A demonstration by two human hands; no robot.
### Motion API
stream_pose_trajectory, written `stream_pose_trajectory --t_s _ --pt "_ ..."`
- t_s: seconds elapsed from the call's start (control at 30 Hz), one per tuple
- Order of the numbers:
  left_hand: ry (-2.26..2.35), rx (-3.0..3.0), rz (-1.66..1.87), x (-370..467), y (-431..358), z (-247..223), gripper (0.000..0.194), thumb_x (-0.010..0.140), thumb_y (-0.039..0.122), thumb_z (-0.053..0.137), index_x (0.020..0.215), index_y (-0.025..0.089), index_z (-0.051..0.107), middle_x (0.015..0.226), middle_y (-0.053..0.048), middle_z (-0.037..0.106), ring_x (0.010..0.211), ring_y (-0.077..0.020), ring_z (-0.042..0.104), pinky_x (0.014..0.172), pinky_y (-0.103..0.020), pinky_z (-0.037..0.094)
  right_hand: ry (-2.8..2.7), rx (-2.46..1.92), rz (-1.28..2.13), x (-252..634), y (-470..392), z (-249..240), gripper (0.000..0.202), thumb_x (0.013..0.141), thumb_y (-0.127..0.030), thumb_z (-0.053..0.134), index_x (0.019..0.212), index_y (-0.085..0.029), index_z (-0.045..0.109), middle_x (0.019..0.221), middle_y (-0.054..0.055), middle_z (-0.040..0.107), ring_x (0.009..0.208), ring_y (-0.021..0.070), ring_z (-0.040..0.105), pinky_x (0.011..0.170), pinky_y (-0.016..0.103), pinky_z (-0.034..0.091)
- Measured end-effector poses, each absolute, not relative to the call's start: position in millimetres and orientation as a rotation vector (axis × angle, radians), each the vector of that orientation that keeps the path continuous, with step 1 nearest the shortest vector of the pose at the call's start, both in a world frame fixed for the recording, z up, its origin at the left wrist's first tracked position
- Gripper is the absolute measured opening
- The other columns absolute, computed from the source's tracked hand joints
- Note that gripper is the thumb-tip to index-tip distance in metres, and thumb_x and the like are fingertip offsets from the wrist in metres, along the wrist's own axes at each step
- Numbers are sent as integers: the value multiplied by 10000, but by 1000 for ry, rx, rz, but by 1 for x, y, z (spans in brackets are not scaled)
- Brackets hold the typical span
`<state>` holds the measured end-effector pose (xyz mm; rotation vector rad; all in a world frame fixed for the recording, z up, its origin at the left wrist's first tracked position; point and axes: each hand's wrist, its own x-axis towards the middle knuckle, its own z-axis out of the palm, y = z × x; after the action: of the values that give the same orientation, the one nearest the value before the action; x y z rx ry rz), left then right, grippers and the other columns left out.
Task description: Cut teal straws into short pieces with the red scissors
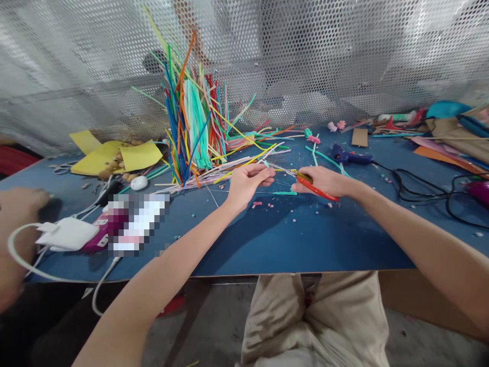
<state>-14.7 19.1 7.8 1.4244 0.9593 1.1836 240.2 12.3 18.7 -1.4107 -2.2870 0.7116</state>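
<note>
My left hand (250,184) is closed in a pinch on a small light green piece of pipe cleaner (266,163). In my right hand (319,182) are orange-handled scissors (318,189), their blades pointing left toward the pinched fingers. A short turquoise pipe cleaner piece (286,193) lies on the blue table (244,244) just below and between the hands. Small pink bits (257,204) are scattered nearer the front. Behind my left hand, loose pipe cleaners in many colours lie in a heap.
Upright pipe cleaner bundles (196,122) stand behind, against a perforated metal screen (305,61). A glue gun (351,155) with a black cable lies right. Left are yellow sheets (141,155), a white charger (72,233), a power strip (103,232) and another person's blurred arm (17,229).
</note>
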Motion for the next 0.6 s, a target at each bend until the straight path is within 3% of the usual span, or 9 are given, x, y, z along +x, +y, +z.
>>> stream_pose_trajectory --t_s 0.2,0.37,0.6 --pt "918 1389 1324 -16 19 14 307 771 411 847 930 158 777 882 -68 790 653 -118 689 670 -275 596 -2204 -1370 700 237 8 23 502 824 -721 659 804 -240 519 690 -10 494 609 160 413 592 340 342" --pt "957 1499 1342 -17 18 16 289 791 423 822 887 157 768 829 -59 774 548 -88 603 572 -262 562 -2259 -1396 597 239 8 25 497 810 -714 668 818 -237 529 719 -1 538 628 172 459 609 344 356" --pt "1017 1683 1277 -20 10 23 259 822 406 796 906 161 792 822 -69 773 683 -152 697 614 -287 605 -2309 -1448 626 232 1 24 475 832 -700 660 841 -242 536 772 21 614 652 192 511 623 356 374"
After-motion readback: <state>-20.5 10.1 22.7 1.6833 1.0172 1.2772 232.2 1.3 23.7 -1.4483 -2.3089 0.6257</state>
